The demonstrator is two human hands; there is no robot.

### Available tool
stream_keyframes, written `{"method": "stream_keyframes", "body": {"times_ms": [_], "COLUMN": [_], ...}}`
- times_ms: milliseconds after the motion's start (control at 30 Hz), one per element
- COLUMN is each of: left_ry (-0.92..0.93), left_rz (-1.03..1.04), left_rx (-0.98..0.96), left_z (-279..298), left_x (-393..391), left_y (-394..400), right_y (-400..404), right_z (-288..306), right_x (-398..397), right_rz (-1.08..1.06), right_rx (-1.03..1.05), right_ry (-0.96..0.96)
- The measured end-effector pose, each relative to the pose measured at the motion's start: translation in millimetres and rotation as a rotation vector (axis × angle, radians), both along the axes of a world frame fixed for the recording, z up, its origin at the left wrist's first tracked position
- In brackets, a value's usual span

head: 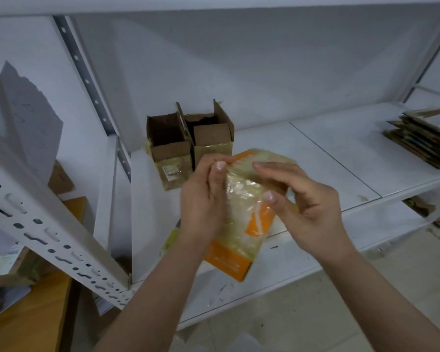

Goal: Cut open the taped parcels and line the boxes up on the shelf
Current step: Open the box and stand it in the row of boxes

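Head camera looks down on a person working a taped orange parcel (241, 214) at the centre of the frame, held just above the front edge of the white shelf (328, 158). Their left hand (203, 199) wraps the parcel's left side, fingers curled behind it and thumb pressed along the front, so it has a firm hold. Their right hand (302, 199) sits on the right side with the thumb pressed on the shiny tape and the fingers half curled over the top edge; it seems to be picking or pinching at the wrap, though how tightly I cannot tell. I see no knife or cutter in either hand, and that looks to me like the main risk: glossy tape may stretch rather than tear, and a hard pull could rip the box beneath or jerk the parcel loose, dropping it onto the shelf edge or past it to the floor at lower right. Just behind, above centre, two opened cardboard boxes (188, 146) stand side by side with flaps up; a sudden slip forward could knock them out of line. A stack of flattened cardboard (422, 138) lies at the far right, well apart.
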State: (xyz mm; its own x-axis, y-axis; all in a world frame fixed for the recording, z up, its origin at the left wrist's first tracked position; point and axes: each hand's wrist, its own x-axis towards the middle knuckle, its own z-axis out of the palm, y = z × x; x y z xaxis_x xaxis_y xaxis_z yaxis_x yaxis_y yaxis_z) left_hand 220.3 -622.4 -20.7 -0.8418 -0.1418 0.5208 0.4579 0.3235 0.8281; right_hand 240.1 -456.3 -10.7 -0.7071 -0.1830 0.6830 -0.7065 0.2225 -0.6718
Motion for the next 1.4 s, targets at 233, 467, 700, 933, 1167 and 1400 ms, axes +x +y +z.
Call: {"method": "stream_keyframes", "body": {"times_ms": [233,467,700,933,1167,1400], "left_ry": [-0.079,-0.031,0.025,-0.423,-0.428,-0.283], "left_rz": [-0.462,-0.326,0.173,-0.14,-0.185,-0.143], "left_rx": [-0.055,0.033,0.125,0.25,0.179,-0.044], "left_z": [16,17,-14,-51,-49,-55], "left_x": [-18,-25,-7,2,-1,38], "left_y": [-48,-52,-38,-24,-35,-33], "right_y": [74,63,19,-12,-9,2], "right_z": [32,27,9,-28,-55,-60], "right_x": [-25,-23,-31,-35,-30,-4], "right_rz": [0.108,0.232,-0.409,-0.309,-0.243,-0.185], "right_rx": [0.77,0.619,0.468,0.261,0.214,0.195], "right_ry": [-0.525,-0.635,-0.627,-0.655,-0.564,-0.367]}}
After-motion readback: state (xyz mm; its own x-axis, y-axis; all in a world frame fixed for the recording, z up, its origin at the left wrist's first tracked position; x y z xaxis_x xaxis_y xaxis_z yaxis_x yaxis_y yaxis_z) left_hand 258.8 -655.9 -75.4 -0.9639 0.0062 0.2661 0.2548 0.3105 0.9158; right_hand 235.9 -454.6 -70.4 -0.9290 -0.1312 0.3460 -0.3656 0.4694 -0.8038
